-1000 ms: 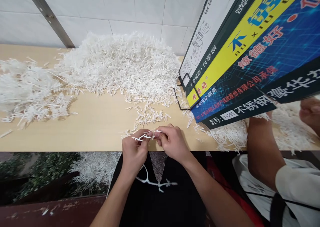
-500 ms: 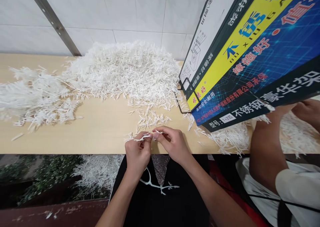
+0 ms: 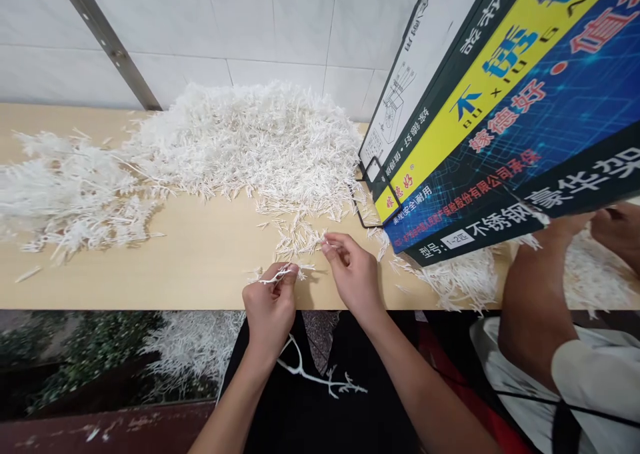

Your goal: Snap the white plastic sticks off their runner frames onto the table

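A white branching plastic stem [image 3: 305,374] hangs down below the table edge, over dark trousers. Its upper twigs are pinched between the thumb and fingers of my left hand [image 3: 270,304], just above the table's front edge. To the right and slightly farther forward, my right hand [image 3: 353,274] has its thumb and forefinger closed on what looks like a small white sprig [image 3: 325,236], mostly covered by the fingertips. Loose white sprigs [image 3: 295,237] lie scattered just beyond both hands, in front of a large heap of the same pieces [image 3: 250,141].
A tall printed carton [image 3: 500,141] stands on the right of the wooden table [image 3: 200,261], with a black wire frame [image 3: 370,224] at its corner. Another person's arm [image 3: 535,287] is behind it. More white branches [image 3: 75,187] lie left; others [image 3: 195,347] sit below the table.
My right hand has moved away from the left, forward to the loose sprigs. My left hand has shifted slightly left with the stem, whose hanging end has swung a little.
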A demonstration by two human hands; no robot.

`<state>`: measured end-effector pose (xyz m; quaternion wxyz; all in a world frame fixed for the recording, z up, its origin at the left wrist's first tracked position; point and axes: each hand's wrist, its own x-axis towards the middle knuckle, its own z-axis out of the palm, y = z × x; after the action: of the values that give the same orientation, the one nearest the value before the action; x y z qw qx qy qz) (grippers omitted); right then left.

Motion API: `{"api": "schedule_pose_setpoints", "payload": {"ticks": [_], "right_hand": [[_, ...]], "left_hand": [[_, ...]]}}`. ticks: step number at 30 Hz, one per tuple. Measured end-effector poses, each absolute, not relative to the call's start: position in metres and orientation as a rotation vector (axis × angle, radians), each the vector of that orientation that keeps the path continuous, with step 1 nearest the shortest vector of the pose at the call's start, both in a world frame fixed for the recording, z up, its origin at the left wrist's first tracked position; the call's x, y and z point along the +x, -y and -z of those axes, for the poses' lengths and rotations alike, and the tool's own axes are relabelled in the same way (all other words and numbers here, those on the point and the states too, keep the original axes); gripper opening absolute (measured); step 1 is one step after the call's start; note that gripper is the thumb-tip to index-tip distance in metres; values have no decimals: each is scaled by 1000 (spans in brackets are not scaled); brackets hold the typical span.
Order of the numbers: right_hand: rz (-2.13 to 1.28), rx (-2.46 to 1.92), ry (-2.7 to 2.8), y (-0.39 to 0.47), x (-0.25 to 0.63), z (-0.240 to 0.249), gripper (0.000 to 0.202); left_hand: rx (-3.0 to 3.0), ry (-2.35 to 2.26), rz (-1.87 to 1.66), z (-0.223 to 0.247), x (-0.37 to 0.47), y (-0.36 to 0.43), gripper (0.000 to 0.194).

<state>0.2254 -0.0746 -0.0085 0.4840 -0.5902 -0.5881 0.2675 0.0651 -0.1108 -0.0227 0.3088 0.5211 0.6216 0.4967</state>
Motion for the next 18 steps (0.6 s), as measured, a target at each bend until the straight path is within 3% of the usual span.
{"api": "schedule_pose_setpoints", "payload": {"ticks": [4, 10, 18], "right_hand": [[-455, -1370, 1658, 86, 220, -2, 34], [-808, -1290, 1998, 85, 218, -7, 30], [-620, -1169, 1734, 94, 225, 1, 36]], "left_hand": [[1399, -1658, -1365, 23, 67, 111, 35], [1492, -1611, -1345, 28, 68, 114, 26], [1211, -1917, -1411, 17, 77, 105, 31]]}}
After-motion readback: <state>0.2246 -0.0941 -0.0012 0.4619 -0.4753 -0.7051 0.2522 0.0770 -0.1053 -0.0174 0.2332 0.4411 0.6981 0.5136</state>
